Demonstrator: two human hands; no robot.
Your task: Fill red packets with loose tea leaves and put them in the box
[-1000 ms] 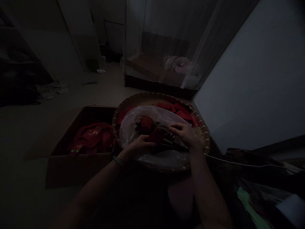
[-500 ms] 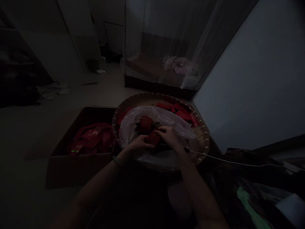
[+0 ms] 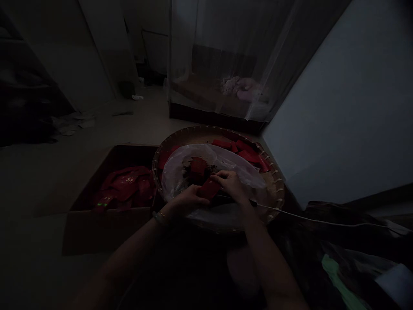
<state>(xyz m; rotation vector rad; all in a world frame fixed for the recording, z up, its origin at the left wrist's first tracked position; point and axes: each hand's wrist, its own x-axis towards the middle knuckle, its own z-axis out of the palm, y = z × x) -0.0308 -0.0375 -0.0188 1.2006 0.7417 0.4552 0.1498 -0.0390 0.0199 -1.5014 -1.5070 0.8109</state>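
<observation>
Between my two hands is a small flat red packet (image 3: 209, 189), held over a round woven basket tray (image 3: 277, 185). My left hand (image 3: 189, 199) grips its lower left side, thumb and fingers closed on it. My right hand (image 3: 228, 181) pinches the packet's upper right edge. Beyond them, a red box-like piece (image 3: 198, 167) sits among dark loose bits on a clear plastic sheet (image 3: 222, 159) spread in the tray. A dark bar with a white cord (image 3: 300, 216) lies under my right wrist; its kind is hard to make out.
Several red packets (image 3: 247, 150) lie at the tray's far right. Left of the tray stands an open cardboard box (image 3: 77, 224) holding red packaging (image 3: 124, 185). A pale wall (image 3: 342, 99) rises on the right, and a netted bed (image 3: 213, 94) stands behind.
The red packet has turned slightly, so that its flat face shows more. My right fingers have shifted a little along its top edge; my left hand stays nearly in place.
</observation>
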